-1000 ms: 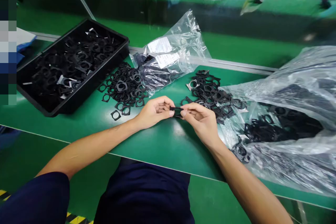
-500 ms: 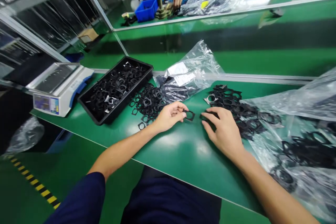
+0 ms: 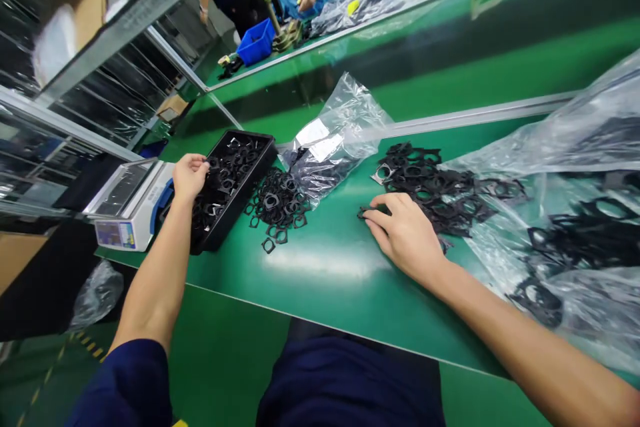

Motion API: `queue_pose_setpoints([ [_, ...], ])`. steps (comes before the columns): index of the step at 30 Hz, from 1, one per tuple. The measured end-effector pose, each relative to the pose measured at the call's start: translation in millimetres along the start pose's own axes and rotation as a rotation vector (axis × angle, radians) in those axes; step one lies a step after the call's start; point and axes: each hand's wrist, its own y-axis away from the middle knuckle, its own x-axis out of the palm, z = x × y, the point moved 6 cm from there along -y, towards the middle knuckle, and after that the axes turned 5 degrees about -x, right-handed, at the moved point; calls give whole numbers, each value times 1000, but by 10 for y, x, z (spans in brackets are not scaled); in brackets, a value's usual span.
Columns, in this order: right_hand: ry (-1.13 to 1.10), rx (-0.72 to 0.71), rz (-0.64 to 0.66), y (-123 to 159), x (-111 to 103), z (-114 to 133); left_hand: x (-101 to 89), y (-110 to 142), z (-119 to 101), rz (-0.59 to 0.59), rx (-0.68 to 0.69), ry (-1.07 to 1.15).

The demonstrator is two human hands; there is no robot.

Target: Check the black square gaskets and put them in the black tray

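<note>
Left hand (image 3: 190, 177) is hovering at the upper left edge of the tray (image 3: 243, 195), left of centre frame. Its fingers are curling in, thumb tip coming up close to the index tip, only a slim gap at most showing. Whether it is gripping anything I can't tell: dark contents are sitting right behind the tips.

Right hand (image 3: 405, 233) is resting low at centre right, palm down, fingers bending and pointing left. Thumb and index are closing on a small black part (image 3: 362, 212), pinching it near its right end; the part is sticking out left of the tips, just above the table (image 3: 310, 280). Its full outline is hiding behind the fingers.

Black frames are filling the tray, a few pale pieces showing among them. Left pile (image 3: 277, 203) of frames is lying just right of the tray, between the two hands. Right pile (image 3: 425, 183) is spreading just above and right of the right hand, running toward the big bag (image 3: 550, 147) at the right edge. Labelled bag (image 3: 330, 140) is slumping upper centre, touching the left pile. Scale (image 3: 125, 213) is standing left of the tray.
</note>
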Motion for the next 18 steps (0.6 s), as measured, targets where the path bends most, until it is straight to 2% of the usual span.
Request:
queue_pose_setpoints([
  [3,23,51,-41,4,-64,6,-83,92,9,-89,46,-69],
  [5,-31,90,-39,17,-63,-8,-87,296,-151,-134,188,-114],
  [6,-75,111,-29,26,-47,-17,-36,422,-252,-89,263,-117],
  [9,-212,156,7,44,30,-19,283,852,-565,284,480,-97],
  [11,-297,164,27,40,72,5,500,1112,-709,533,584,-155],
  [12,-336,167,29,33,81,18,580,1205,-754,618,624,-197],
  [14,-398,177,17,15,74,37,648,1281,-813,656,676,-271],
  [18,-505,234,-39,4,21,28,535,1264,-932,536,737,-235],
])
